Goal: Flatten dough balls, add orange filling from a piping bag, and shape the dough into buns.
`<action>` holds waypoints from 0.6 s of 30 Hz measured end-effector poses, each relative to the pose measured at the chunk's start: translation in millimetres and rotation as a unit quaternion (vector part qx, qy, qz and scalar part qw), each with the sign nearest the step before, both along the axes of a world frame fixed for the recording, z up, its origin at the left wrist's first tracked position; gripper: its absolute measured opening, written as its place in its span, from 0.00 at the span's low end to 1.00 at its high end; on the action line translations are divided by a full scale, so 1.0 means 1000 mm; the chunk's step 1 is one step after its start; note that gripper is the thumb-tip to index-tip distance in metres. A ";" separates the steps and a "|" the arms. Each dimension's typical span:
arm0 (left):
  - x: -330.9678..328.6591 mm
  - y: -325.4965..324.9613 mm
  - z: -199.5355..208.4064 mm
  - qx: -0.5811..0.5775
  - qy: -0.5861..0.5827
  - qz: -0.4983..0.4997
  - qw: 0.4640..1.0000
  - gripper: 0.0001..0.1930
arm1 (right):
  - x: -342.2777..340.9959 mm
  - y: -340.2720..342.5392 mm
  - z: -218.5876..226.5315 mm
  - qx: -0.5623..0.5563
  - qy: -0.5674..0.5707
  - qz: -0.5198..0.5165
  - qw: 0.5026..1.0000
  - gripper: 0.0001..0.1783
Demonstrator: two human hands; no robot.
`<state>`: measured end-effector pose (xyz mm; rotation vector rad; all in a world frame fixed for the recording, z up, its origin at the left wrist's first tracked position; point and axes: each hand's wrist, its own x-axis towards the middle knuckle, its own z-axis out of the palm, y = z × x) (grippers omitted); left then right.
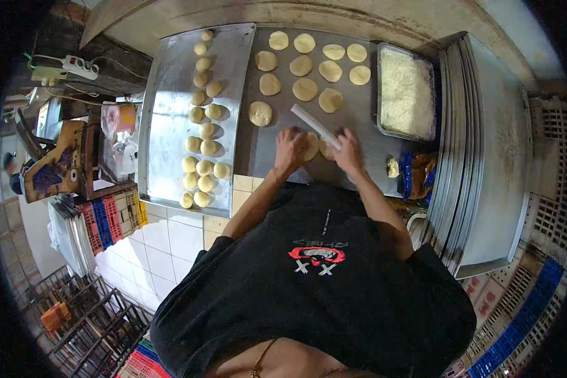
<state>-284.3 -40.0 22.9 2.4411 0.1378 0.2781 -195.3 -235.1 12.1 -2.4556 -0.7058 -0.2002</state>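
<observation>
"on the near part of the metal table (pixel 255 151), what to attend to first?"

"two pale rounds of dough (pixel 311 147), close side by side between both hands, just nearer than the rows of flattened discs (pixel 304 89)."

"and the left hand (pixel 288 153)?"

"at the edge of the left round, fingers bent over it. cannot tell how far open, or whether pinching any dough."

"the right hand (pixel 348 155)?"

"beside the right round, fingers apparently closed around the near end of the white rod (pixel 314 125). cannot tell how tightly."

"how best to flatten with it?"

"probably by laying the rod level over one round at a time, with a hand at each end. press evenly, roll from the middle outward, then turn the dough a little between strokes for an even thickness."

"and in case of sticking?"

"dust lightly with pale powder from the shallow tray (pixel 380 94) to the right. also, keep the rod's far end clear of the neighbouring discs, to avoid any dents."
</observation>
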 end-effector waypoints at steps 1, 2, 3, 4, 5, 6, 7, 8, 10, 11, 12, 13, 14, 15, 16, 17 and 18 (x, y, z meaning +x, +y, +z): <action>0.002 0.001 0.000 -0.001 -0.002 -0.001 1.000 0.16 | -0.004 0.005 0.006 -0.005 0.112 0.007 0.994 0.07; 0.002 0.003 0.001 -0.046 0.034 -0.037 0.998 0.14 | -0.007 0.008 0.013 -0.009 0.222 0.013 0.975 0.08; 0.002 0.006 0.002 -0.091 0.071 -0.073 0.991 0.13 | -0.008 0.004 0.009 -0.013 0.168 0.022 0.985 0.11; 0.001 0.010 0.004 -0.136 0.108 -0.105 0.979 0.11 | -0.003 0.000 0.016 -0.015 0.167 0.024 0.986 0.11; 0.006 0.021 0.025 -0.141 0.088 -0.137 0.977 0.11 | 0.004 -0.005 0.031 0.004 0.251 0.007 0.968 0.12; 0.009 0.028 0.040 -0.142 0.088 -0.130 0.977 0.11 | 0.012 -0.005 0.050 0.024 0.333 -0.005 0.942 0.12; 0.011 0.036 0.050 -0.142 0.059 -0.043 0.987 0.09 | 0.019 -0.001 0.068 0.038 0.305 -0.029 0.951 0.14; 0.017 0.041 0.055 -0.141 0.029 0.038 0.989 0.08 | 0.029 -0.010 0.060 0.012 0.219 -0.057 0.974 0.15; 0.031 0.054 0.051 -0.110 0.016 0.077 0.991 0.08 | 0.058 -0.015 0.063 -0.060 0.164 -0.115 0.978 0.14; 0.035 0.059 0.048 -0.083 -0.031 0.055 0.995 0.09 | 0.067 -0.007 0.075 0.049 0.198 -0.135 0.970 0.12; 0.040 0.065 0.045 -0.054 -0.079 0.031 0.995 0.10 | 0.072 0.003 0.085 0.099 0.173 -0.118 0.973 0.11; 0.043 0.069 0.036 -0.012 0.024 -0.006 1.000 0.13 | 0.077 0.005 0.077 0.048 0.156 -0.120 0.979 0.12; 0.044 0.068 0.040 -0.029 0.085 -0.053 0.995 0.16 | 0.083 0.003 0.062 -0.003 0.135 -0.126 0.983 0.14; 0.043 0.069 0.039 -0.043 0.052 -0.044 0.997 0.18 | 0.082 0.002 0.043 -0.003 0.137 -0.117 0.984 0.14; 0.043 0.071 0.035 -0.059 0.019 -0.037 0.997 0.20 | 0.077 -0.002 0.021 -0.042 0.131 -0.102 0.985 0.16; 0.043 0.084 0.027 -0.056 0.019 -0.030 0.998 0.20 | 0.076 -0.002 0.006 -0.079 0.124 -0.087 0.985 0.19; 0.042 0.104 0.014 -0.038 0.002 0.045 0.998 0.20 | 0.075 0.000 -0.001 -0.077 0.124 -0.077 0.986 0.19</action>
